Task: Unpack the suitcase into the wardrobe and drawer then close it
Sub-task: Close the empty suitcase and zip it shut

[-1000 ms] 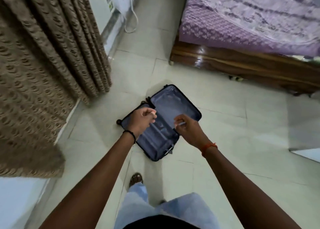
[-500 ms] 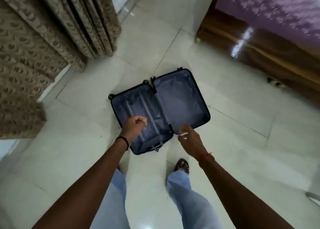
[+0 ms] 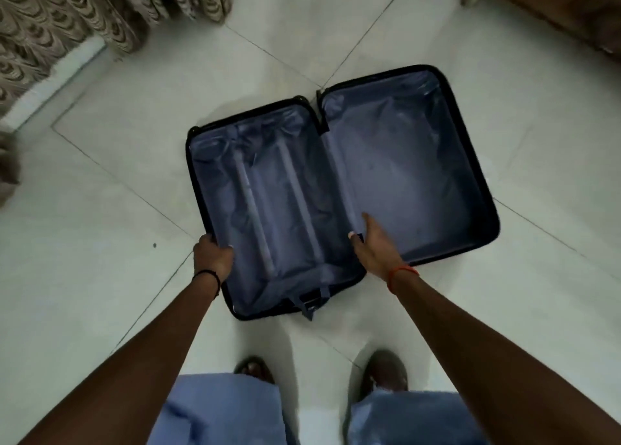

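Illumination is dim and even, with a cool cast. The pale floor [image 3: 100,276] returns a soft reflection at the bottom centre of the frame. Faint shadows lie just beside the suitcase [image 3: 420,182] and around the feet [image 3: 386,374]. Wide-angle distortion bends the tile joints toward the edges. Motion blur softens the curtain [image 3: 67,14] at upper left; overall sharpness is low

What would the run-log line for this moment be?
suitcase: open flat, no contents visible | left hand: grips left edge | right hand: open, at centre hinge
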